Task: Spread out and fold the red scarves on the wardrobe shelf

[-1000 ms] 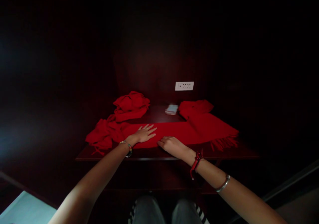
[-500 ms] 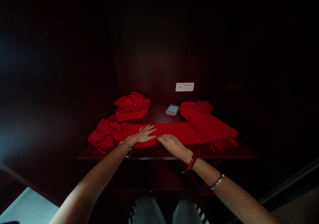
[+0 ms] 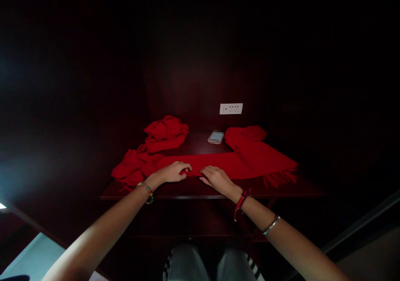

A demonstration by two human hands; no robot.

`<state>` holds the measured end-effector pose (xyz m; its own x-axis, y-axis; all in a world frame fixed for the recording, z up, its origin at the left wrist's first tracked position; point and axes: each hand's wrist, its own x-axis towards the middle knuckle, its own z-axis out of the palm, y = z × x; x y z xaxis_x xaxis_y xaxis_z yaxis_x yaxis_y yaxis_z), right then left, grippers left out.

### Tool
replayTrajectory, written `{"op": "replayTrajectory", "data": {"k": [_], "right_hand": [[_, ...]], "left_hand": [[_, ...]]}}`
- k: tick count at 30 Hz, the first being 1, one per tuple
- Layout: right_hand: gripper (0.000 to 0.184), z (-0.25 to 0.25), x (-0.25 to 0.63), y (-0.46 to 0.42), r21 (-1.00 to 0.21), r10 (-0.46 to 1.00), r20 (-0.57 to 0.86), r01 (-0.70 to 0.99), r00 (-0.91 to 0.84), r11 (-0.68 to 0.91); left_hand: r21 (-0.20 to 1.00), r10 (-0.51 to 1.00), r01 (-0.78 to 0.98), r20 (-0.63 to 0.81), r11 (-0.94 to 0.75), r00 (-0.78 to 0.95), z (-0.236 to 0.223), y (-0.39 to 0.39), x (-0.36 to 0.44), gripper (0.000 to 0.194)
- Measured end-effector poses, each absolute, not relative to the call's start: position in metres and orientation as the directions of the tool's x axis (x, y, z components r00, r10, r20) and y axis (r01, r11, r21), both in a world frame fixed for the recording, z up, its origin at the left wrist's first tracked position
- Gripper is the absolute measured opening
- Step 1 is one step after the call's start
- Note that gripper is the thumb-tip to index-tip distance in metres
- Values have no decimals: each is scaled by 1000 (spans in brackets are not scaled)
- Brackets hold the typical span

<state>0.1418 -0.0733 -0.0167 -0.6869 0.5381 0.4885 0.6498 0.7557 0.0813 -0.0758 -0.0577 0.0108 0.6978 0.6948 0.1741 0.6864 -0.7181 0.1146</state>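
Observation:
A long red scarf (image 3: 237,164) lies stretched across a dark wooden table (image 3: 281,191), its fringed end at the right. My left hand (image 3: 170,172) is curled, its fingers pinching the near edge of the scarf at the table's middle. My right hand (image 3: 215,177) rests right beside it, fingers bent onto the same near edge. Both hands nearly touch each other. The scarf's left part is bunched in a heap (image 3: 133,168).
A crumpled red cloth (image 3: 165,133) sits at the back left, another red pile (image 3: 245,133) at the back right. A small pale object (image 3: 215,137) lies between them. A white socket plate (image 3: 231,108) is on the dark back wall. My knees show below the table.
My left hand went from lying flat on the scarf to curling and pinching its near edge. My right hand slid up against that edge. The near edge has been drawn back from the table's front.

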Motion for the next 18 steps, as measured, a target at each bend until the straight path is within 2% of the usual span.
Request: {"op": "replayTrajectory", "data": {"k": [4,8,10,13,18], "right_hand": [[19,-10,130,-78,167,551,473,684,-687,710],[16,-8,120,-82,219,594,426,715,-683,664],[16,-9,119,-87,233,610,391,715,-689,659],[13,-9,119,-95,229,650,344,732,-678,642],[13,-8,119,-102,216,717,301,777,-629,591]], "left_hand": [[132,685,672,152,-728,712,17,-56,-75,17],[316,704,651,82,-690,706,25,-50,-81,22],[359,759,686,116,-633,641,28,-38,-84,27],[342,861,791,172,-508,478,27,-11,-81,27],[413,944,851,86,-326,320,12,35,-58,32]]}}
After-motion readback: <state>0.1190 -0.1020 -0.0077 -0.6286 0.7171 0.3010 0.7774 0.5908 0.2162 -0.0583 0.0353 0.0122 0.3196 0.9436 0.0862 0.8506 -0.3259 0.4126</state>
